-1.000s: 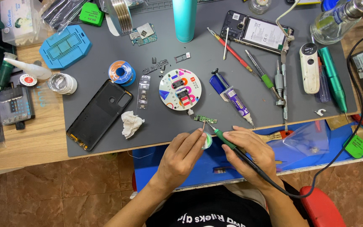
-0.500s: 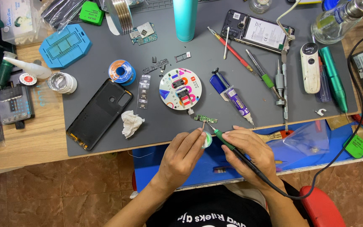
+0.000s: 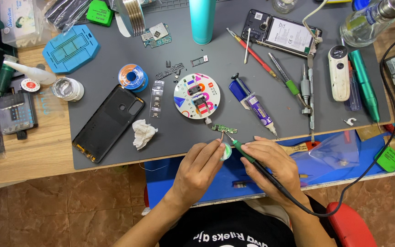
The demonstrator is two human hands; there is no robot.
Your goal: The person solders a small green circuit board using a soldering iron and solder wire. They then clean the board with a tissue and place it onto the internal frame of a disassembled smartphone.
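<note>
Soldering iron (image 3: 252, 161) clamped in right hand (image 3: 270, 164), tip beside small green circuit board (image 3: 224, 129) at grey mat's (image 3: 234, 59) near edge. Left hand (image 3: 200, 167) pinching small round green-white tin (image 3: 225, 151). Purple-labelled syringe (image 3: 254, 107) just right; green square tag (image 3: 388, 158) far right.

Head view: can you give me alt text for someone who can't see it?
The right hand holds a soldering iron tip by a small green board on a grey mat, while the left hand pinches a small round tin.
</note>
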